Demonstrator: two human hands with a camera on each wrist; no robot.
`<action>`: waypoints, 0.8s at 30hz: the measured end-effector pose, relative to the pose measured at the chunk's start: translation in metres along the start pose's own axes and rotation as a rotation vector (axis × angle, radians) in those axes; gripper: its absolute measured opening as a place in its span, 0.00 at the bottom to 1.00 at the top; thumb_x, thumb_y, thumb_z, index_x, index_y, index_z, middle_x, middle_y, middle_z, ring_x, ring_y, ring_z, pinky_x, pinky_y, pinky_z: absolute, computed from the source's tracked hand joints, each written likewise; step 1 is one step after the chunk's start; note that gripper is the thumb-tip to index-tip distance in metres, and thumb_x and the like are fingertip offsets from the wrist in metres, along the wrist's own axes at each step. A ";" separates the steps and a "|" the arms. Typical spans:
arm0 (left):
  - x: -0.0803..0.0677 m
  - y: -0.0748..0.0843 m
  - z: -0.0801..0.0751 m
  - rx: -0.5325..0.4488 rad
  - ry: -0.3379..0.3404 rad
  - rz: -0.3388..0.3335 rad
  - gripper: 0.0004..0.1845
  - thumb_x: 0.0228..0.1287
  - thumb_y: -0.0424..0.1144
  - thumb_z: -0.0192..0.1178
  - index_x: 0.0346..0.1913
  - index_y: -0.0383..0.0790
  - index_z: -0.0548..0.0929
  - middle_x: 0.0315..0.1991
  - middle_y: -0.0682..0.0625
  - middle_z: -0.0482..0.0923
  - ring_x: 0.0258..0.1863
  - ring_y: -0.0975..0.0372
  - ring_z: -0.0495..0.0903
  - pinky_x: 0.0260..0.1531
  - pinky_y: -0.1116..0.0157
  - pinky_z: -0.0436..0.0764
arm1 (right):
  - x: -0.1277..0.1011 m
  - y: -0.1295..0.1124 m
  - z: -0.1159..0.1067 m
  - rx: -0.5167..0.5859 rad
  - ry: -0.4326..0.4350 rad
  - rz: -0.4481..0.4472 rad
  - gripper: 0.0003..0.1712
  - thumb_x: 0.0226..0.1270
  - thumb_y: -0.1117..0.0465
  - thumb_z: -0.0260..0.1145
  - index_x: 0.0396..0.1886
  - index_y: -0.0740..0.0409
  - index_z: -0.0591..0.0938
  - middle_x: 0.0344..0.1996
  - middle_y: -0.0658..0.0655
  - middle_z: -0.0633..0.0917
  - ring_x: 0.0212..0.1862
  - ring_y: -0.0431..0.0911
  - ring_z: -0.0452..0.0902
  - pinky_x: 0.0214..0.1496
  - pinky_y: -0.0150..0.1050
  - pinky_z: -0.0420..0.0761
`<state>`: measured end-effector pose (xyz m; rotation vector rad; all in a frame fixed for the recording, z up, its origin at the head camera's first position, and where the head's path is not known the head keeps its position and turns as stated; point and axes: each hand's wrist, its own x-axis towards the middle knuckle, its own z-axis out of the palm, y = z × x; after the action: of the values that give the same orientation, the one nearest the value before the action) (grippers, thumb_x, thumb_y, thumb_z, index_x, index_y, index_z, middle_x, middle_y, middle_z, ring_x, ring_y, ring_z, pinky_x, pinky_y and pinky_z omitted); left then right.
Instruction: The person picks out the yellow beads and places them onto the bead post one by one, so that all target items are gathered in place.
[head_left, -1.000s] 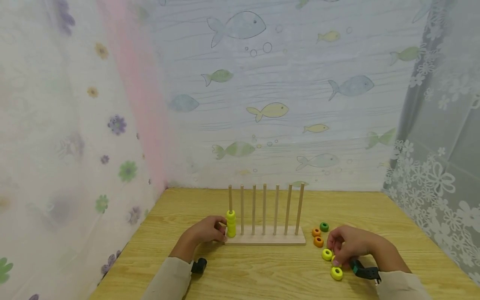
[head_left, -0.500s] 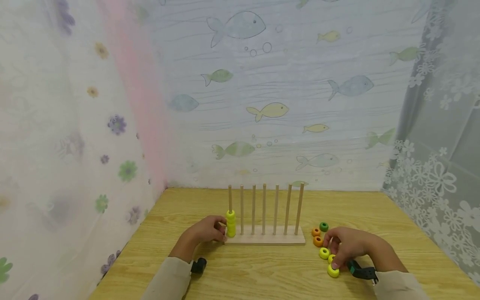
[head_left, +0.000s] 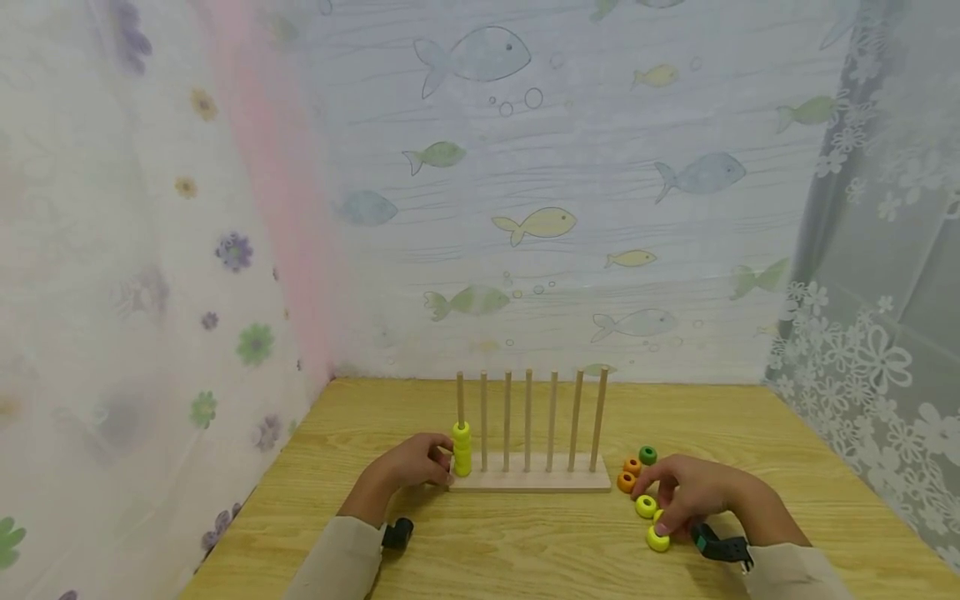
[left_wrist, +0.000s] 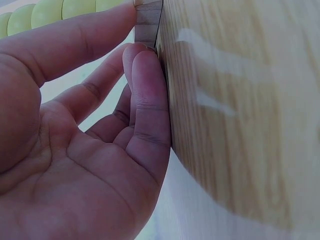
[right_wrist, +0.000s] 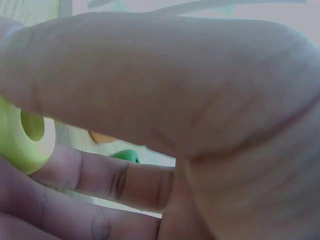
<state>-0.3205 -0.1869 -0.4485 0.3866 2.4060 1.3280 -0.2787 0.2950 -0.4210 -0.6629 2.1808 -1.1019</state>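
Note:
A wooden peg rack (head_left: pixel 525 481) with several upright dowels stands mid-table; yellow beads (head_left: pixel 462 450) are stacked on its leftmost peg. My left hand (head_left: pixel 412 461) holds the left end of its base, thumb and curled fingertips at the corner in the left wrist view. To the right, my right hand (head_left: pixel 697 490) bends over loose yellow beads on the table. Its thumb and fingers are around one yellow bead (right_wrist: pixel 17 142), mostly covered in the head view. Another yellow bead (head_left: pixel 658 539) lies at the thumb tip, and one more (head_left: pixel 646 507) sits below the forefinger.
Two orange beads, the nearer one (head_left: pixel 626 482) and the farther one (head_left: pixel 633 466), lie right of the rack, with a green bead (head_left: pixel 648 455) behind them. A fish-patterned curtain (head_left: pixel 570 275) hangs behind the wooden table (head_left: pixel 480 550).
My right hand has slid left over the table, and the yellow beads under it have shifted left too. The nearer orange bead also moved slightly left. My left hand stays at the rack.

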 end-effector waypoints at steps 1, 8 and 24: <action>0.000 0.000 0.000 0.000 0.001 0.000 0.25 0.61 0.28 0.71 0.61 0.34 0.77 0.41 0.44 0.79 0.34 0.57 0.76 0.32 0.63 0.76 | 0.000 0.000 0.000 -0.004 -0.001 -0.003 0.24 0.64 0.63 0.75 0.59 0.64 0.83 0.29 0.57 0.84 0.22 0.42 0.75 0.26 0.35 0.77; -0.001 0.000 0.000 0.006 0.007 0.002 0.25 0.61 0.29 0.72 0.61 0.35 0.78 0.41 0.44 0.79 0.33 0.58 0.76 0.32 0.63 0.76 | 0.001 -0.001 0.004 0.024 0.002 0.016 0.19 0.67 0.63 0.74 0.56 0.63 0.85 0.32 0.61 0.87 0.24 0.44 0.83 0.28 0.36 0.83; 0.002 -0.004 -0.001 0.015 0.001 0.010 0.25 0.60 0.30 0.72 0.60 0.35 0.77 0.41 0.44 0.79 0.33 0.57 0.76 0.31 0.62 0.75 | 0.002 -0.003 0.007 0.002 0.028 0.032 0.12 0.67 0.62 0.74 0.48 0.61 0.87 0.33 0.59 0.85 0.27 0.46 0.85 0.30 0.40 0.86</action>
<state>-0.3228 -0.1886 -0.4520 0.4024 2.4195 1.3152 -0.2752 0.2884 -0.4224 -0.6129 2.2064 -1.1022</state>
